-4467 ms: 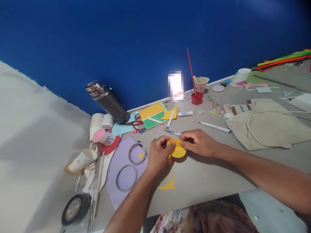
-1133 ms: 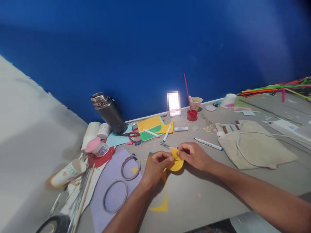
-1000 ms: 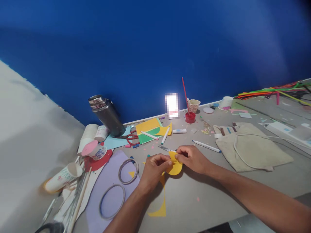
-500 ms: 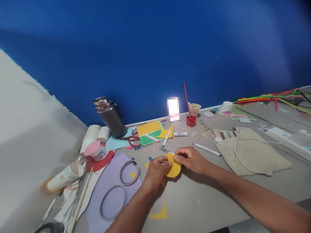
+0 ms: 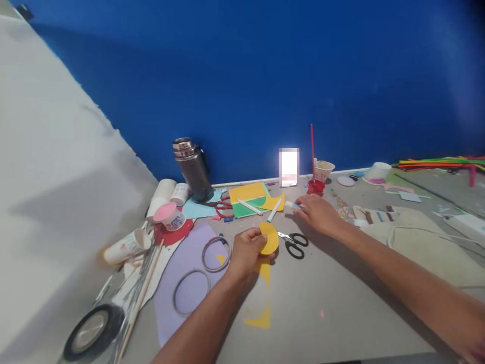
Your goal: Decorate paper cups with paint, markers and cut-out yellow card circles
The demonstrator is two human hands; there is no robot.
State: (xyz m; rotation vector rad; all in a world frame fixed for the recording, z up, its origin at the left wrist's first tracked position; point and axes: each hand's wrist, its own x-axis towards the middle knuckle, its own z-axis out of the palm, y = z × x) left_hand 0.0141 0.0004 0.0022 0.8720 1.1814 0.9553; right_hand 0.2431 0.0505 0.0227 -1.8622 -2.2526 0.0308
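Note:
My left hand [image 5: 246, 250] pinches a yellow paper circle [image 5: 269, 238] by its left edge, above the table. Farther back, my right hand [image 5: 318, 213] has its fingers closed on a small white glue stick [image 5: 291, 206] with a blue label; part of it is hidden under the fingers. Black-handled scissors [image 5: 294, 244] lie just right of the circle. A yellow paper offcut [image 5: 261, 321] with a curved cut edge rests below my left hand. Two markers, one pink-tipped [image 5: 250, 207] and one green-tipped [image 5: 275, 210], lie beyond the circle.
Two grey rings [image 5: 191, 293] lie on purple paper [image 5: 164, 303] at left. A dark flask [image 5: 195, 177] and paper cups [image 5: 129, 246] stand behind. A red pot [image 5: 316, 187], a cloth bag [image 5: 424, 242] and a black tape roll [image 5: 93, 333] surround the work area.
My right hand has let go of the yellow circle and moved back to the glue stick. The scissors now show fully. The view has shifted left.

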